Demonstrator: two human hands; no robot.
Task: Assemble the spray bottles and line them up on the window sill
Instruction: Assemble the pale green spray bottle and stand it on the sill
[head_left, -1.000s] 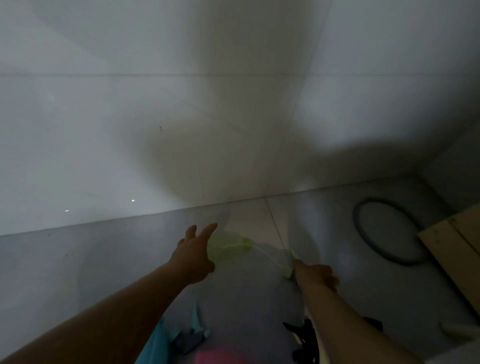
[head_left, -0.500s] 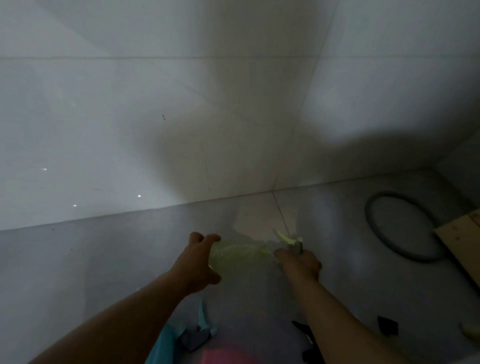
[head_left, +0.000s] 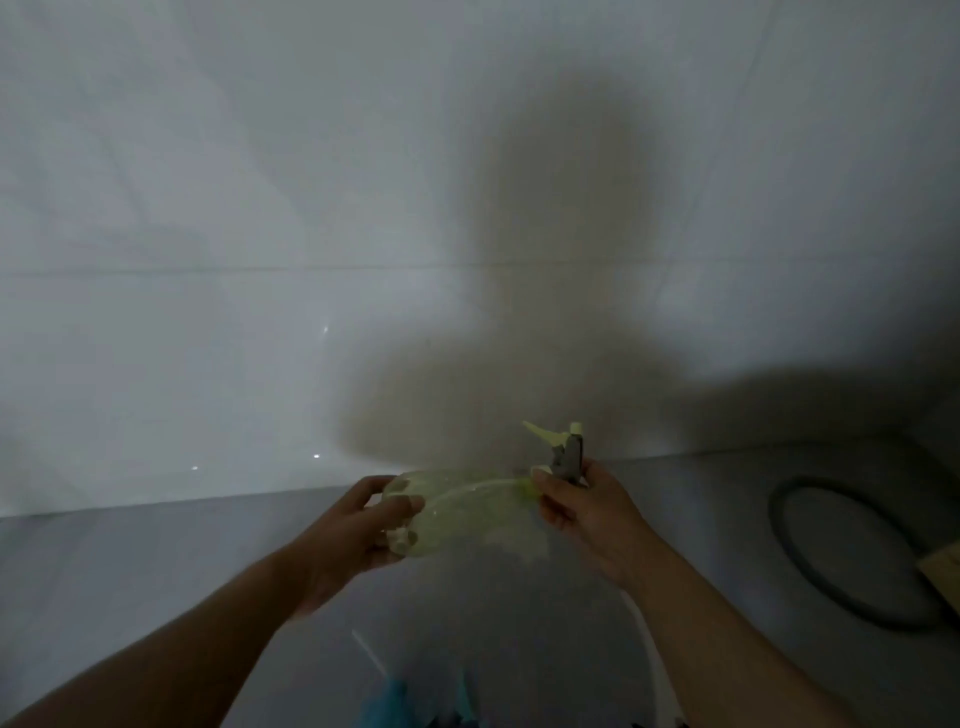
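**Spray head being fitted to a pale green bottle, held in both hands**

A translucent pale green bottle (head_left: 457, 512) is held in mid-air, lying on its side with its long axis running left to right, base to the left and neck to the right. The base end is gripped by the left hand (head_left: 345, 535), fingers and thumb curled round it. At the neck, a spray head (head_left: 563, 452) with a yellow-green trigger and a grey body is pinched by the right hand (head_left: 587, 512), its nozzle standing up above the fingers. A thin dip tube (head_left: 478, 488) is seen running from the head into the bottle, so the head appears seated at or close to the mouth; whether it is screwed tight cannot be told. The right hand is judged the one to turn the collar while the left steadies. Below, blue parts (head_left: 410, 701) lie blurred on the grey floor (head_left: 156, 566). A dark hose loop (head_left: 810, 561) lies well apart to the right. No window sill is in view.
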